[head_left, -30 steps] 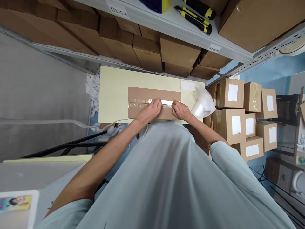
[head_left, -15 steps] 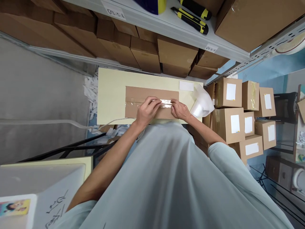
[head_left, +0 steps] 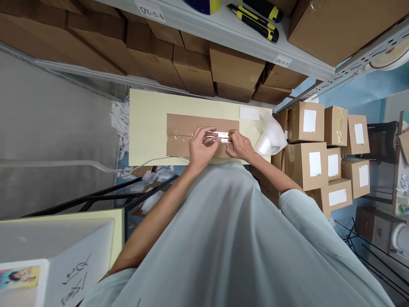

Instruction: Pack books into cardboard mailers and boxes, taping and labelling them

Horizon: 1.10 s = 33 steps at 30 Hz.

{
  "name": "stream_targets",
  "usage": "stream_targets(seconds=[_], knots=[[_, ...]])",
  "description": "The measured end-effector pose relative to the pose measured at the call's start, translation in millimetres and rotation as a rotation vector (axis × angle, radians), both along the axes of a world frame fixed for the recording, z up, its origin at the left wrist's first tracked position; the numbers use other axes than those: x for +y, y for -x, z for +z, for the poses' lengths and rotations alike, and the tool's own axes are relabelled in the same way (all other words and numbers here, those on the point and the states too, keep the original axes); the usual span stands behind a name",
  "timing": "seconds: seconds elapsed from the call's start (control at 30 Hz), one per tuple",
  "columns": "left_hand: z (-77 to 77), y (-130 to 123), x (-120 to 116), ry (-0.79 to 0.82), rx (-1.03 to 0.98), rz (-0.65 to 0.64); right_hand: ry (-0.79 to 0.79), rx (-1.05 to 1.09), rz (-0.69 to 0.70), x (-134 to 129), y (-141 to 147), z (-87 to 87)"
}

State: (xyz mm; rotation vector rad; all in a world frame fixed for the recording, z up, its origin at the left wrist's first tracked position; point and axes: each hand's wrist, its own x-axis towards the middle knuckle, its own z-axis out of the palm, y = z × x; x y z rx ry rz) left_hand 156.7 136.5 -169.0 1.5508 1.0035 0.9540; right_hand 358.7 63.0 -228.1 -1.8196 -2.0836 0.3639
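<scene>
A long brown cardboard box [head_left: 179,147] lies flat on the pale yellow table top, with clear tape along its middle seam. On top of it is a shiny, clear plastic strip [head_left: 223,135] that looks like packing tape or film; its exact kind is hard to make out. My left hand [head_left: 203,145] bends its fingers and thumb around the strip's left end in a loose pinch. At the other end, my right hand [head_left: 239,146] has its fingers curled down and closed on the strip. Parts of both ends are hidden under the fingers.
White foam sheeting [head_left: 272,134] and a white paper slip [head_left: 249,113] lie on the table [head_left: 145,128] to the right. Shelving with boxes [head_left: 236,64] and cutter knives [head_left: 257,25] runs along the far side. Labelled cartons [head_left: 308,166] are stacked at right.
My left hand has shifted slightly right along the strip, its fingers more spread and arched. My right hand stays at the right end, its fingers slightly changed.
</scene>
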Motion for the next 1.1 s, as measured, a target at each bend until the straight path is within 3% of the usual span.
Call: stream_targets(seconds=[0.2, 0.4, 0.53, 0.77, 1.1], knots=[[-5.3, -4, 8, 0.047, -0.061, 0.142, 0.013, 0.081, -0.025, 0, -7, 4.5], [-5.3, -14, -4, 0.067, -0.098, 0.370, 0.026, 0.279, -0.012, -1, -20, 1.8], [-23.3, -14, -5, 0.063, -0.104, 0.476, 0.034, 0.374, -0.066, -2, -18, 3.6], [-66.2, 3, 3, 0.086, 0.004, 0.547, 0.029, 0.305, -0.120, 0, -11, 7.1], [-74.8, 3, 6, 0.069, 0.019, 0.534, 0.065, 0.197, -0.183, -1, 1, 0.8]])
